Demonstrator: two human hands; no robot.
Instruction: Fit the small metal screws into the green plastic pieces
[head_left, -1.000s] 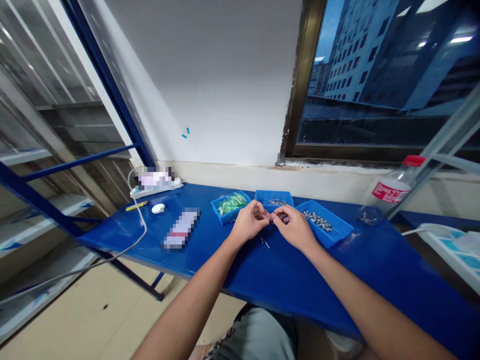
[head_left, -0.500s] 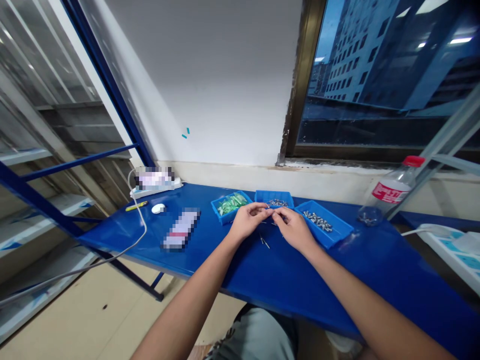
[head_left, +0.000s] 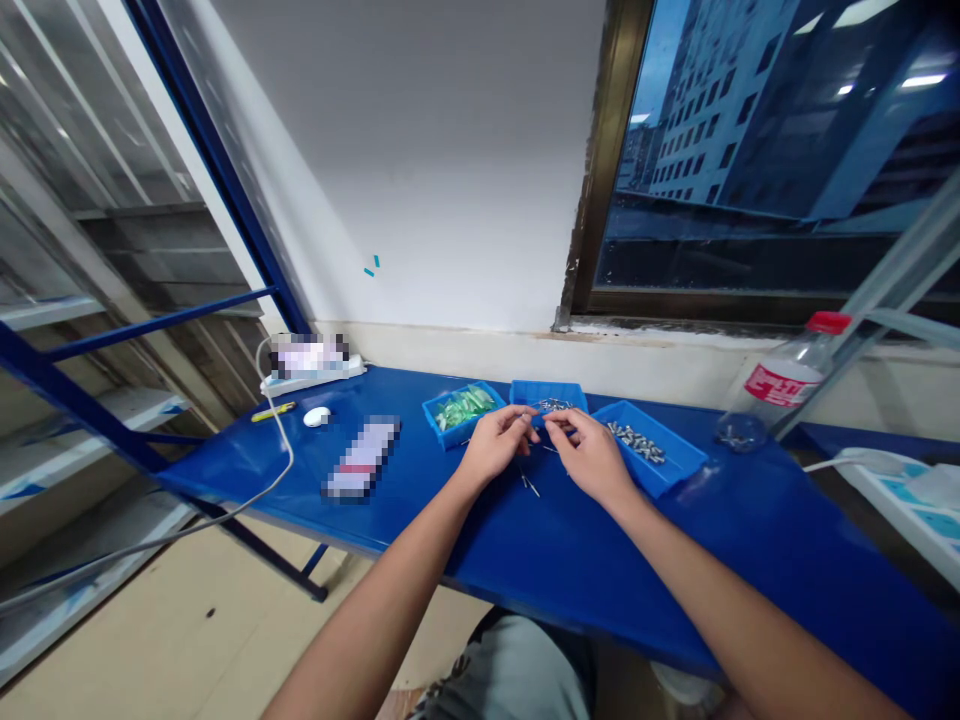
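Head view | left hand [head_left: 496,442], right hand [head_left: 589,455] before middle blue bin [head_left: 546,389], both curled, grip unclear | loose pins [head_left: 531,486], also before it, could scatter if brushed

1. The worktop [head_left: 517,570] is carrying a left bin [head_left: 454,437], middle bin [head_left: 547,390] and right bin [head_left: 679,465].
2. Pins [head_left: 530,485] are lying in front of them.
3. A bottle [head_left: 780,385] is standing to the right.
4. A blurred oblong [head_left: 364,460], white oval [head_left: 316,416] and yellow tool [head_left: 273,411] are lying left.
5. A strip [head_left: 326,378] is resting back-left.
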